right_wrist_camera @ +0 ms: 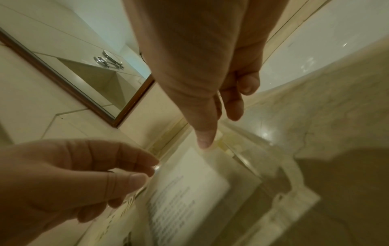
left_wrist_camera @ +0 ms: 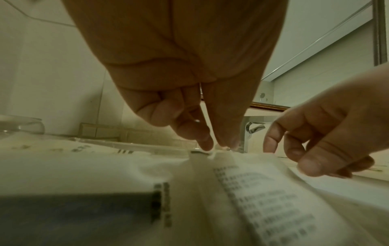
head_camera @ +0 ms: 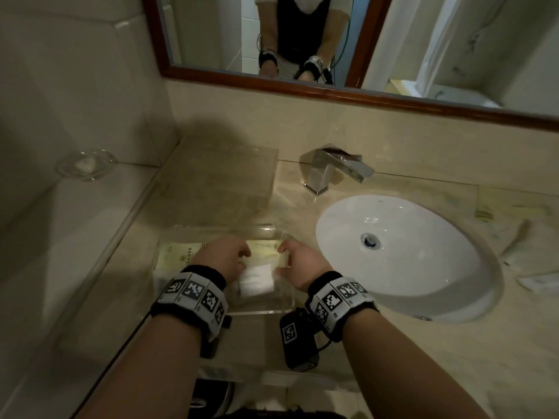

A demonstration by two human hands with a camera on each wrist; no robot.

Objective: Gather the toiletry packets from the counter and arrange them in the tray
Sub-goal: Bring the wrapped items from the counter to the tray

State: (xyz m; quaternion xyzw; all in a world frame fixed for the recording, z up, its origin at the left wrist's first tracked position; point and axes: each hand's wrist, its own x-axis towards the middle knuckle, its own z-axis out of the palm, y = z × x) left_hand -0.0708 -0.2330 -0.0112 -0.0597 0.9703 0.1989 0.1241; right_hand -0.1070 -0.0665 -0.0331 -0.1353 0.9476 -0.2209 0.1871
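Observation:
A clear acrylic tray (head_camera: 211,227) sits on the counter left of the sink. Inside it lies a white toiletry packet (head_camera: 257,279) with printed text, in a clear sleeve. Cream packets (head_camera: 181,256) lie in the tray's left part. My left hand (head_camera: 245,254) hangs over the tray, thumb and forefinger pinching the far edge of the white packet (left_wrist_camera: 263,199). My right hand (head_camera: 284,256) hovers at the tray's right side. Its fingers are loosely curled and hold nothing. The thumb tip (right_wrist_camera: 204,141) touches the packet (right_wrist_camera: 185,191) near its far corner.
A white sink (head_camera: 408,258) and chrome faucet (head_camera: 332,169) lie to the right. A clear box (head_camera: 223,176) stands behind the tray. A glass dish (head_camera: 86,164) sits on the left ledge. Crumpled wrappers (head_camera: 529,267) lie at the far right. The mirror (head_camera: 272,40) hangs above.

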